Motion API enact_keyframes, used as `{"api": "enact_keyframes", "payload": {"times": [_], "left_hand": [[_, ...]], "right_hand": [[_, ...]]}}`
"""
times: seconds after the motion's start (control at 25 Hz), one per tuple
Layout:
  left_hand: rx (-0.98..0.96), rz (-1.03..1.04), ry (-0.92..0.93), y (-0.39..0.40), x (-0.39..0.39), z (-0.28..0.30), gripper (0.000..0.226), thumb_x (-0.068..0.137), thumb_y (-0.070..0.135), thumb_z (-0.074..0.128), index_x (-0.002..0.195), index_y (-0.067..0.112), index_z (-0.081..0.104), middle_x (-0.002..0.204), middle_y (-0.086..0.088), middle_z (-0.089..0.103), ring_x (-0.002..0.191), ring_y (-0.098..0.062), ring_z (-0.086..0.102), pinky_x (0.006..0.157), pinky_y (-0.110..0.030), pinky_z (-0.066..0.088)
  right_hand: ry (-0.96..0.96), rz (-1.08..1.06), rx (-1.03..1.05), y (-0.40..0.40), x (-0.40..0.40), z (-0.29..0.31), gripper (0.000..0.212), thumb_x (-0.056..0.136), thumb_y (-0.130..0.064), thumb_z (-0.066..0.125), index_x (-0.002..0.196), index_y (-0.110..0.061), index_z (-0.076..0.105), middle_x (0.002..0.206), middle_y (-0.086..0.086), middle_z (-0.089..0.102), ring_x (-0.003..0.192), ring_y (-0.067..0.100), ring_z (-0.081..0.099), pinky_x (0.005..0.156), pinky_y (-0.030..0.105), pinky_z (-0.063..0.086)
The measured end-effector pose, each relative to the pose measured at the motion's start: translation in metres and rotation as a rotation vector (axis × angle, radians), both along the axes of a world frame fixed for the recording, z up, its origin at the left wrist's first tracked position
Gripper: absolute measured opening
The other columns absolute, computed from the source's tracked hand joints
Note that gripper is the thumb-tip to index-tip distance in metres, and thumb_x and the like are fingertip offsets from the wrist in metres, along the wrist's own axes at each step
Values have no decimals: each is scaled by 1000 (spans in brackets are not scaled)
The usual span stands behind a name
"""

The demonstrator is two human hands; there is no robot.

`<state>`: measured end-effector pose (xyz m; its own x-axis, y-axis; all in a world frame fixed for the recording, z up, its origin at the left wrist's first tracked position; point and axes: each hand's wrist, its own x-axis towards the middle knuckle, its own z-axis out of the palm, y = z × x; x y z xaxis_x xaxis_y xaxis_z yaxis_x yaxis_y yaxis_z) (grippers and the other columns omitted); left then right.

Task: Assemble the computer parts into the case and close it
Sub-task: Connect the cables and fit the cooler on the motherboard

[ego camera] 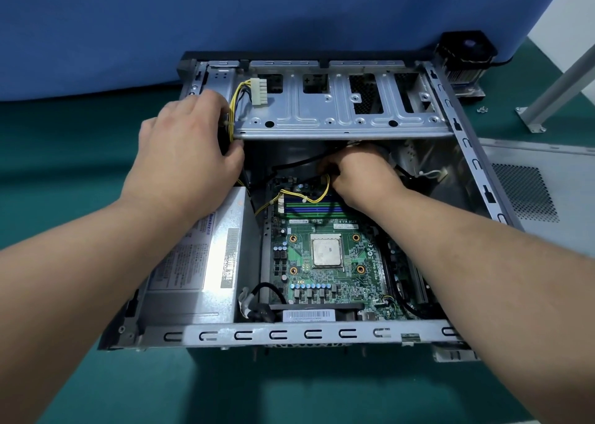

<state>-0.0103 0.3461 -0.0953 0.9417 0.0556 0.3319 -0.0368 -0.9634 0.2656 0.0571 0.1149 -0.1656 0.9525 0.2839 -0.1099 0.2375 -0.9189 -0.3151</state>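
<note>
The open grey steel computer case fills the frame centre, lid off. Its perforated grey side panel lies flat at right. The green motherboard sits at lower centre, its long axis running toward the frame top. The left hand, upper left, curls over the yellow-and-black cable bundle at the drive cage edge. The right hand, nearer the board's far edge, pinches a yellow-wired connector with fingertips hidden.
</note>
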Motion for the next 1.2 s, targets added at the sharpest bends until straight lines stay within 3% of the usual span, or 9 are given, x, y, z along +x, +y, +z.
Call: {"api": "enact_keyframes", "payload": {"times": [0.12,0.24,0.64,0.8,0.92,1.08,1.2], "left_hand": [[-4,-1,-1,0,0,0,27,91,33,60,112,20,51,109,-5,60,110,-33,50,94,-48,37],[-3,1,1,1,0,-1,27,90,33,60,112,20,51,109,-5,59,111,-33,49,94,-48,36],[-5,0,16,1,0,0,27,90,34,60,112,22,50,108,-3,59,109,-31,49,93,-47,36],[0,-1,14,1,0,0,26,90,33,60,111,21,50,108,-4,59,109,-32,49,92,-46,36],[-3,-3,16,1,0,0,27,90,34,60,112,22,50,108,-4,59,109,-32,50,92,-47,36],[-2,-9,14,0,0,0,26,90,34,60,111,22,49,107,-3,59,107,-32,50,92,-48,37],[-5,-10,17,0,0,0,25,91,35,60,110,22,49,107,-4,59,108,-32,50,93,-49,37]], "right_hand": [[7,1,8,-2,-2,-1,37,94,-12,59,122,-31,72,121,9,71,111,34,63,92,36,54],[-23,-3,-26,-5,-3,2,34,92,-14,61,123,-23,70,117,13,70,108,37,63,83,34,50],[51,-5,-66,4,-13,18,38,90,-4,54,119,-22,71,114,14,69,105,38,64,87,37,55],[175,47,-161,7,-25,33,8,93,-6,54,93,-11,60,84,5,57,97,35,62,69,30,44],[376,7,-35,-1,-36,53,17,98,-27,59,106,-13,65,87,0,59,92,26,61,59,26,40],[370,-114,60,-18,-53,71,33,96,-44,62,113,-17,71,105,3,71,97,22,66,82,32,53],[221,-188,-15,-25,-58,69,29,97,-43,60,111,-19,66,112,4,63,98,24,60,83,32,49]]}}
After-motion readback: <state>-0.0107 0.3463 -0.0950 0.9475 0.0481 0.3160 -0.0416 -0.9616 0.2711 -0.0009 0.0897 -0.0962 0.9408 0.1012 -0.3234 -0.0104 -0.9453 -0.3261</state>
